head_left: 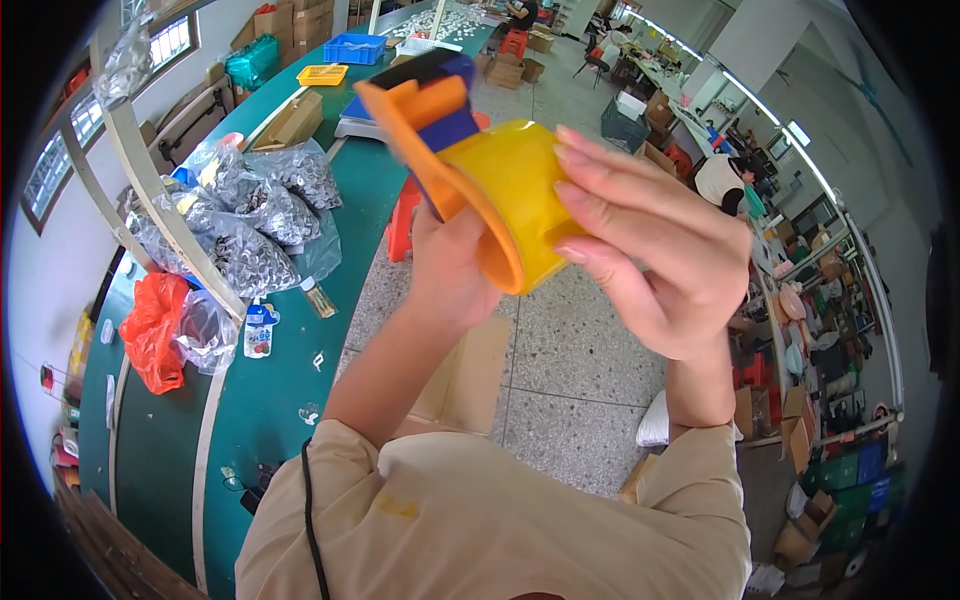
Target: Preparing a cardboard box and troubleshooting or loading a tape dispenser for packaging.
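Observation:
Raised in front of my chest is an orange and blue handheld tape dispenser (428, 128), tilted, with a wide roll of glossy yellow tape (512, 195) on it. My left hand (455, 255) grips the dispenser from below left, its fingers partly hidden behind the orange ring. From the right, my right hand (665, 250) has its fingertips and thumb closed on the yellow roll's outer side. Blur softens the dispenser's upper end.
To the left runs a long green table (275, 400) carrying clear bags of metal parts (250, 215), a red plastic bag (155, 330), a blue basket (354, 48) and a yellow tray (322, 75). An open cardboard box (465, 375) lies below. Another person (722, 180) works at far right.

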Demonstrator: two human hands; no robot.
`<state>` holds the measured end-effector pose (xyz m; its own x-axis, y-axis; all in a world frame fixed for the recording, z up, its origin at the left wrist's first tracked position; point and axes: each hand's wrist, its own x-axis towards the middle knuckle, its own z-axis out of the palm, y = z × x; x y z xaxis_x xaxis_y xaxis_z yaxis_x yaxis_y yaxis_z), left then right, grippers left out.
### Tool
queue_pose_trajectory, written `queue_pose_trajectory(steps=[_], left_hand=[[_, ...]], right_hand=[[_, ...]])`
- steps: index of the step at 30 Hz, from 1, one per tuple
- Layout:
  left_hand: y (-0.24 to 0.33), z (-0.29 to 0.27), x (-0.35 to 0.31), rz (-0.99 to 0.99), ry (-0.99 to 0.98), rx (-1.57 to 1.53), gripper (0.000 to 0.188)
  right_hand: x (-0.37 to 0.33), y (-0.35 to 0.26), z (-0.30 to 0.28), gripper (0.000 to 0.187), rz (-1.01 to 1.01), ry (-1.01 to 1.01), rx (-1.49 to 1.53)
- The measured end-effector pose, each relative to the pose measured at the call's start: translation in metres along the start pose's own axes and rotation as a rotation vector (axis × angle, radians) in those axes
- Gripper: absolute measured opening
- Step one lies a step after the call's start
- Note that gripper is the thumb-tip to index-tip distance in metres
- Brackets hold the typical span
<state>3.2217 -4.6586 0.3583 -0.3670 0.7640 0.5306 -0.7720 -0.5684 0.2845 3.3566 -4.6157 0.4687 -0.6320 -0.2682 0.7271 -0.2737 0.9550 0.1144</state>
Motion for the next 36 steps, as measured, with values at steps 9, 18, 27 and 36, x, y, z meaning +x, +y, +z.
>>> queue_pose_trajectory(steps=[9, 18, 27, 36], left_hand=[[-0.005, -0.01, 0.014, 0.224, -0.191, -0.107, 0.037], [0.001, -0.011, 0.019, 0.239, -0.052, -0.002, 0.053], [0.003, -0.016, 0.021, 0.375, -0.026, 0.342, 0.06], [0.004, -0.015, 0.023, 0.22, -0.024, 0.076, 0.054]], right_hand=[[-0.026, -0.025, 0.052, 0.046, 0.568, 0.535, 1.0], [-0.024, -0.031, 0.05, 0.048, 0.703, 0.599, 1.098], [-0.026, -0.032, 0.051, 0.045, 0.707, 0.618, 1.177], [-0.023, -0.032, 0.054, 0.051, 0.722, 0.594, 1.177]])
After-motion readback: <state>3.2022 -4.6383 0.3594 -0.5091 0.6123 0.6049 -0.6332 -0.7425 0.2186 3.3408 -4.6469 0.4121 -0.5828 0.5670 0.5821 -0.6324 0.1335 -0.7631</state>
